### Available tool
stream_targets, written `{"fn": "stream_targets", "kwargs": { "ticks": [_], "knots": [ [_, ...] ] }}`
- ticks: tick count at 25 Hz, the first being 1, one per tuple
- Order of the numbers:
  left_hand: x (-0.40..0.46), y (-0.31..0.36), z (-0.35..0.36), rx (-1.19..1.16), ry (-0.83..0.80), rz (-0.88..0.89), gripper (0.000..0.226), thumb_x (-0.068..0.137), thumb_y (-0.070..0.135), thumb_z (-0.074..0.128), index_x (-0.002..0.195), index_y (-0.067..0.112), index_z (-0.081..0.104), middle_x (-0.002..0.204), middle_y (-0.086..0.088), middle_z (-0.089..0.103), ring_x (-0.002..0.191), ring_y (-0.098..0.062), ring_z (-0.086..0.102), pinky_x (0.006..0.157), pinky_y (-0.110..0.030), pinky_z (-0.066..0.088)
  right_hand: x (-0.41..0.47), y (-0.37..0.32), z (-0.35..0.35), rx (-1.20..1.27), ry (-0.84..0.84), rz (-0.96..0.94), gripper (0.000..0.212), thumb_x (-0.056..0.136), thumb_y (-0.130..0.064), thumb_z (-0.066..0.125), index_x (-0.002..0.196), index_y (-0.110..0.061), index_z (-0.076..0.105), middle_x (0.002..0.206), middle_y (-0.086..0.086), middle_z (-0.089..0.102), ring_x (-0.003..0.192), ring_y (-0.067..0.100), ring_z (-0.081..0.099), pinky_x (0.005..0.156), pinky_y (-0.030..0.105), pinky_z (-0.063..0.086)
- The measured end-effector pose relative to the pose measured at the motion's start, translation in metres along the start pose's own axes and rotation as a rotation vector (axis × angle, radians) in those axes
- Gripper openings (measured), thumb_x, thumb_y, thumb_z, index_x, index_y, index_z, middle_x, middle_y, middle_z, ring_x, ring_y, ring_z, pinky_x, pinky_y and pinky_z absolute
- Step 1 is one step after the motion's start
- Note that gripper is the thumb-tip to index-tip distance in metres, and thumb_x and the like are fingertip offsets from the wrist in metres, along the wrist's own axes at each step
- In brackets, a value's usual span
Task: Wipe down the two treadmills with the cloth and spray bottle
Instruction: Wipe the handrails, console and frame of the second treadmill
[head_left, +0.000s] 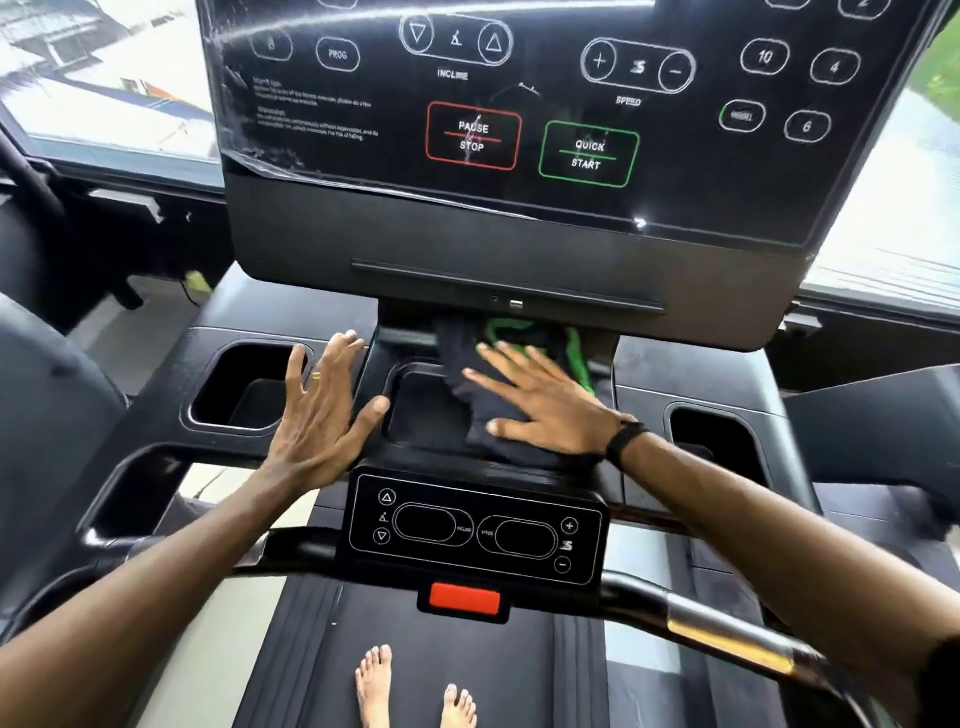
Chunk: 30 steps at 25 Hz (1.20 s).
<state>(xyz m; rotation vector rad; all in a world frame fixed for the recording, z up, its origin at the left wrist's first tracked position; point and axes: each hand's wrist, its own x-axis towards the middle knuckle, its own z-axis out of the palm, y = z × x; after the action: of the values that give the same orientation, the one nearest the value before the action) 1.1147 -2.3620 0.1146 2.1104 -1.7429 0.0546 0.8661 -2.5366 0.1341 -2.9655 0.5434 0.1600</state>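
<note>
Cloth (470, 384): dark, long axis toward console, under my flat right hand (545, 405); left hand (322, 410) spread, holding nothing

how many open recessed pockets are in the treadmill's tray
3: the left pocket beside the left hand, the centre pocket partly under the cloth, and the right pocket past the right wrist. None looks hidden.

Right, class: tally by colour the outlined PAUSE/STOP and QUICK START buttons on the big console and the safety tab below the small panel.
Red: 2, the PAUSE/STOP button and the safety tab
Green: 1, the QUICK START button
Total: 3
</note>
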Motion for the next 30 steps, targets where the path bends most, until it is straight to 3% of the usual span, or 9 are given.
{"fn": "stream_targets", "kwargs": {
  "ticks": [3, 5, 8, 11, 17, 21, 23, 27, 30],
  "knots": [
    [0.0, -0.002, -0.001, -0.005, 0.0, 0.004, 0.082, 0.097, 0.063, 0.01, 0.149, 0.002, 0.027, 0.16, -0.011, 0.024, 0.15, -0.02, 0.02, 0.122, -0.049, -0.006, -0.03, 0.003, 0.008, -0.011, -0.028, -0.003, 0.075, 0.091, -0.071, 0.028, 0.157, -0.043, 0.007, 0.166, -0.007, -0.013, 0.151, 0.016, -0.02, 0.123, 0.042, -0.011],
    [-0.001, -0.002, 0.001, -0.011, -0.001, 0.022, 0.079, 0.098, 0.061, 0.01, 0.149, 0.004, 0.028, 0.16, -0.011, 0.025, 0.151, -0.02, 0.019, 0.122, -0.049, -0.005, -0.062, 0.009, 0.007, -0.032, -0.018, -0.044, 0.073, 0.093, -0.074, 0.029, 0.156, -0.044, 0.009, 0.167, -0.009, -0.006, 0.153, 0.012, -0.014, 0.124, 0.04, -0.006],
    [-0.001, -0.004, 0.002, -0.019, -0.003, 0.042, 0.073, 0.099, 0.057, 0.012, 0.148, 0.004, 0.029, 0.159, -0.012, 0.027, 0.15, -0.022, 0.022, 0.122, -0.052, -0.002, -0.109, 0.034, -0.001, -0.026, 0.015, 0.022, 0.076, 0.094, -0.072, 0.036, 0.158, -0.039, 0.012, 0.168, -0.004, -0.003, 0.155, 0.019, -0.005, 0.124, 0.052, 0.01],
    [0.0, -0.001, 0.004, 0.005, 0.018, 0.037, 0.072, 0.101, 0.054, 0.013, 0.146, 0.001, 0.029, 0.157, -0.015, 0.028, 0.149, -0.025, 0.025, 0.121, -0.055, 0.003, -0.121, 0.034, 0.003, -0.064, -0.026, 0.0, 0.081, 0.094, -0.063, 0.049, 0.159, -0.035, 0.01, 0.168, 0.001, -0.005, 0.155, 0.025, -0.004, 0.121, 0.058, 0.016],
    [0.004, -0.003, 0.004, -0.252, 0.159, -0.063, 0.071, 0.098, 0.052, 0.027, 0.149, 0.003, 0.026, 0.158, -0.008, 0.028, 0.148, -0.018, 0.027, 0.122, -0.047, -0.007, -0.001, -0.028, 0.007, -0.153, -0.102, -0.207, 0.079, 0.091, -0.069, 0.022, 0.159, -0.035, 0.002, 0.167, 0.007, -0.009, 0.153, 0.032, -0.007, 0.122, 0.059, 0.006],
    [0.002, -0.007, 0.001, -0.406, 0.267, -0.156, 0.063, 0.096, 0.044, 0.031, 0.147, 0.008, 0.028, 0.154, -0.004, 0.036, 0.143, -0.013, 0.035, 0.121, -0.045, -0.006, 0.096, -0.114, 0.007, -0.005, -0.109, -0.209, 0.095, 0.089, -0.071, 0.047, 0.159, -0.025, 0.004, 0.166, 0.01, -0.013, 0.15, 0.036, -0.019, 0.12, 0.057, -0.013],
    [0.001, -0.009, -0.002, -0.446, 0.276, -0.16, 0.059, 0.096, 0.04, 0.032, 0.145, 0.009, 0.031, 0.152, -0.004, 0.039, 0.14, -0.014, 0.039, 0.121, -0.045, -0.006, 0.105, -0.127, 0.005, -0.004, -0.12, -0.193, 0.099, 0.088, -0.07, 0.051, 0.159, -0.021, 0.003, 0.166, 0.01, -0.013, 0.15, 0.035, -0.02, 0.119, 0.056, -0.015],
    [-0.004, -0.01, 0.001, -0.394, 0.214, -0.022, 0.064, 0.096, 0.044, 0.032, 0.146, 0.005, 0.032, 0.157, -0.006, 0.034, 0.146, -0.014, 0.032, 0.122, -0.046, -0.004, 0.058, -0.085, 0.007, -0.021, -0.105, -0.204, 0.075, 0.099, -0.063, 0.03, 0.158, -0.03, -0.002, 0.165, 0.001, -0.02, 0.152, 0.023, -0.02, 0.122, 0.056, -0.003],
    [-0.004, -0.01, 0.002, -0.438, 0.204, -0.022, 0.063, 0.096, 0.044, 0.031, 0.146, 0.005, 0.031, 0.157, -0.005, 0.033, 0.145, -0.013, 0.033, 0.122, -0.043, -0.007, -0.015, -0.03, -0.001, -0.038, -0.138, -0.084, 0.072, 0.1, -0.064, 0.026, 0.157, -0.036, -0.007, 0.165, -0.004, -0.021, 0.152, 0.016, -0.019, 0.124, 0.051, -0.002]
  ]
}}
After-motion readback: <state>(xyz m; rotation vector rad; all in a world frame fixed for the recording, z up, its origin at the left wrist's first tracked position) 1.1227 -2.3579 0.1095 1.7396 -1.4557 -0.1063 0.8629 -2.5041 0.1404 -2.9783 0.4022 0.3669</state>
